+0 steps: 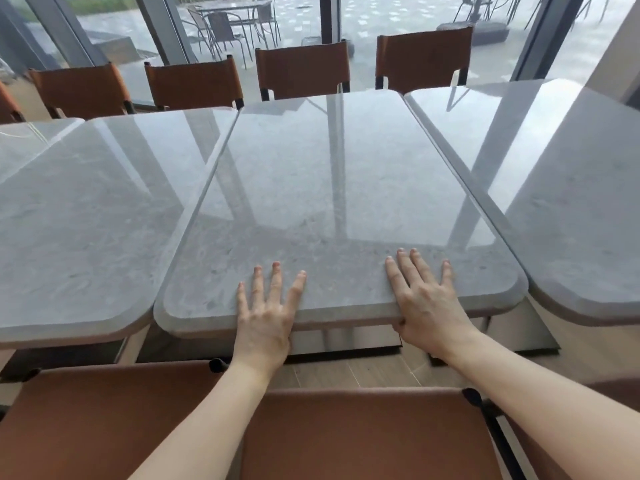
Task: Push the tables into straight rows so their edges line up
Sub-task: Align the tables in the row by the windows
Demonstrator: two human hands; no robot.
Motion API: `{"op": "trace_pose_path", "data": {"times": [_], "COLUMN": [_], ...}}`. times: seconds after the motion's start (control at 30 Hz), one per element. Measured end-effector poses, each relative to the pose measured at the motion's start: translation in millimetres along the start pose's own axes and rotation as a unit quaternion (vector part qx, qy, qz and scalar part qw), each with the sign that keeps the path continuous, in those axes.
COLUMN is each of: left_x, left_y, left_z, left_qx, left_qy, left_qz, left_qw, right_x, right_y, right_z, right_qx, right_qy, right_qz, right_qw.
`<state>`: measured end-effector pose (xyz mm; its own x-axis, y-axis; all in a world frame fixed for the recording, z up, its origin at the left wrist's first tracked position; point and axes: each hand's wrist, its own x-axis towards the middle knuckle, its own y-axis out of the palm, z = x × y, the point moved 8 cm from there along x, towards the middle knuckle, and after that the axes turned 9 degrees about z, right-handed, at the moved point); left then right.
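With the left hand (265, 318) and right hand (424, 299) in a flat, wide grip on the glossy grey stone tabletop (332, 188) at frame centre, push evenly until its near edge matches both neighbours.

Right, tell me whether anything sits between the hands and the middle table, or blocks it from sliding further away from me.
Nothing lies between them: the left hand and right hand rest flat on the glossy grey stone-topped middle table. At its far edge a brown leather-backed chair stands close, so it may block a push that way.
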<state>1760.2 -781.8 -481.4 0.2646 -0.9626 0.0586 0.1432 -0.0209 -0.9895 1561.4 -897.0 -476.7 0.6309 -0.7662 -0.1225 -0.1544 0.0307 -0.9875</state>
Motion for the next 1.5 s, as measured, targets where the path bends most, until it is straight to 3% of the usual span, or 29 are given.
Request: {"op": "trace_pose_path", "data": {"times": [1.13,1.5], "left_x": [0.6,1.0], "left_y": [5.4,8.0], "left_z": [4.0,4.7], "left_qx": [-0.037,0.0], "left_qy": [-0.014,-0.009], "left_qz": [0.002,-0.042], "left_qw": [0.999,0.999], "right_x": [-5.3,-1.0], "right_y": [-4.8,0.2], "right_z": [5.0,7.1], "right_qx": [-0.009,-0.021], "right_qy": [0.003,0.02], "right_qz": [-0.001,-0.042], "right_qw": [1.0,0.999]}}
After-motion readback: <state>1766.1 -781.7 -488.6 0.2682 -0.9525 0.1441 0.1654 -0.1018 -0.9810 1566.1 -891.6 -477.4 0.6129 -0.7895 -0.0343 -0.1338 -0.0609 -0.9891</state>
